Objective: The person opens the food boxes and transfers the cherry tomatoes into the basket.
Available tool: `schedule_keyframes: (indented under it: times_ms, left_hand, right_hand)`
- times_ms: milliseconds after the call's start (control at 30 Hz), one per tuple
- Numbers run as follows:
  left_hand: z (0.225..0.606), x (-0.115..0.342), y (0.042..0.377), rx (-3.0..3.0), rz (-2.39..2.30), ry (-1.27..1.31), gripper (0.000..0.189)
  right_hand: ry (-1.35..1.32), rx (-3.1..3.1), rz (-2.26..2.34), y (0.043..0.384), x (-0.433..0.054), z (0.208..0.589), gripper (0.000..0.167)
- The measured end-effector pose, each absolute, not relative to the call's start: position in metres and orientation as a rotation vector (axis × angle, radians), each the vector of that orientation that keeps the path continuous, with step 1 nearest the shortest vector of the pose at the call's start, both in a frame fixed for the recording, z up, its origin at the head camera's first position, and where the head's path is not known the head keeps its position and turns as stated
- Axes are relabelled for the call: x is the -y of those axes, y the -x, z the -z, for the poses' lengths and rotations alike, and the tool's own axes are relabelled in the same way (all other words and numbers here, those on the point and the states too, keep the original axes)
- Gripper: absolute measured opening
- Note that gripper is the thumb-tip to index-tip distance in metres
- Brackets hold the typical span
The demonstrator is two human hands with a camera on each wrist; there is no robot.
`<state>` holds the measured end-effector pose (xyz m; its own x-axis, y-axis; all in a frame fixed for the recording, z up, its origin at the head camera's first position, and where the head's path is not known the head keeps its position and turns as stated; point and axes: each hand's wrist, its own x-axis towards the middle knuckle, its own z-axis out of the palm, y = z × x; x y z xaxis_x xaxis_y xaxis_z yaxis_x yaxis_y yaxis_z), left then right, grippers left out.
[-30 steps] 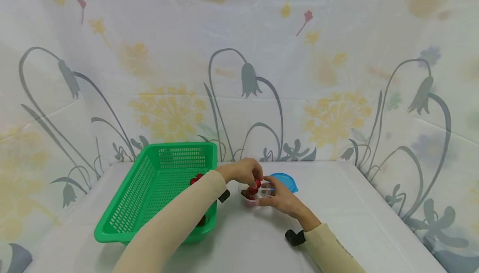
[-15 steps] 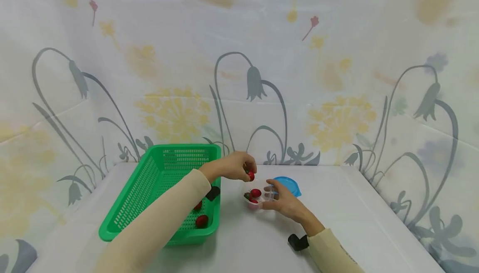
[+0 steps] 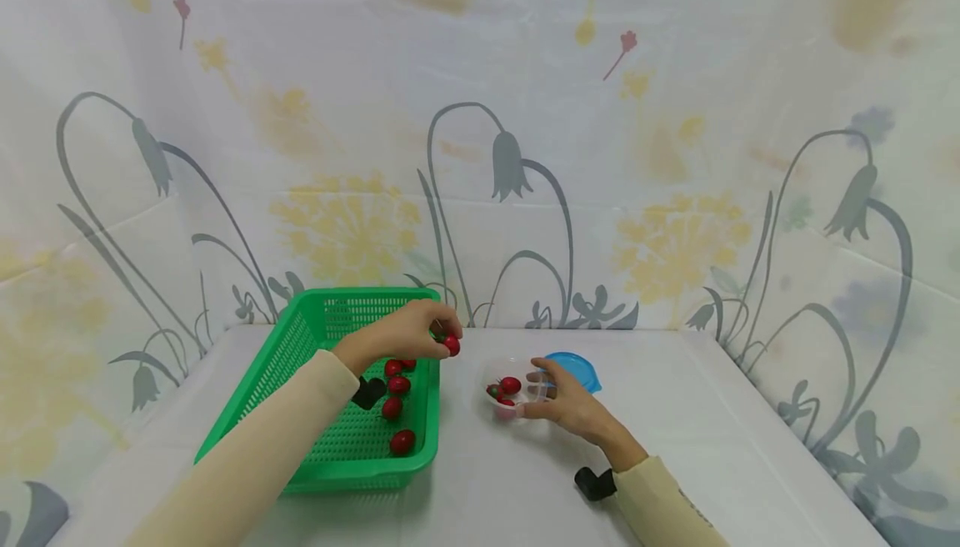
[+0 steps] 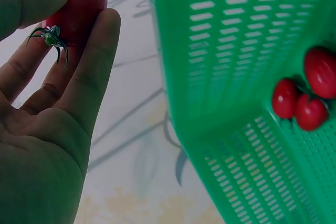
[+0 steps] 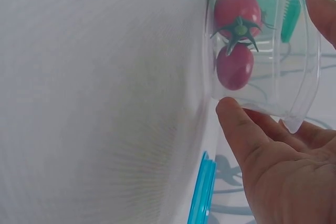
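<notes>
A red cherry tomato (image 4: pixel 84 11) with a green calyx is pinched between the thumb and fingers of my left hand (image 3: pixel 405 332). That hand is above the right rim of a green perforated plastic basket (image 3: pixel 375 470). Several more red tomatoes (image 3: pixel 392 408) lie on the basket's floor, along its right side. To the right of the basket stands a clear plastic tub (image 3: pixel 487 372) with a few tomatoes (image 5: pixel 234 66) at its bottom. My right hand (image 3: pixel 566 401) holds this tub from the right, thumb and fingers curved around its side.
A blue round lid (image 3: pixel 576 370) lies on the white table (image 3: pixel 675 430), just behind my right hand. A flower-printed cloth (image 3: pixel 480 155) hangs behind the table. The basket's raised wall (image 4: pixel 173 98) stands beside my left hand.
My left hand has moved left from the tub to the basket's right rim, with the tomato lifted out and held. My right hand stays at the tub.
</notes>
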<state>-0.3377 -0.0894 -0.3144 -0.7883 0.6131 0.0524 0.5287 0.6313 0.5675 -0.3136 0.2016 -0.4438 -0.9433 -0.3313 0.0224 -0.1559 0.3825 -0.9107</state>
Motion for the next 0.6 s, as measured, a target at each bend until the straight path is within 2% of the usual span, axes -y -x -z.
schedule_keyframes:
  times_ms: [600]
  left_hand:
    - [0.352,0.156,0.346,-2.703,-0.79,-0.824,0.022]
  right_hand:
    - [0.438,-2.462,1.598,0.314,-0.202,0.444,0.091]
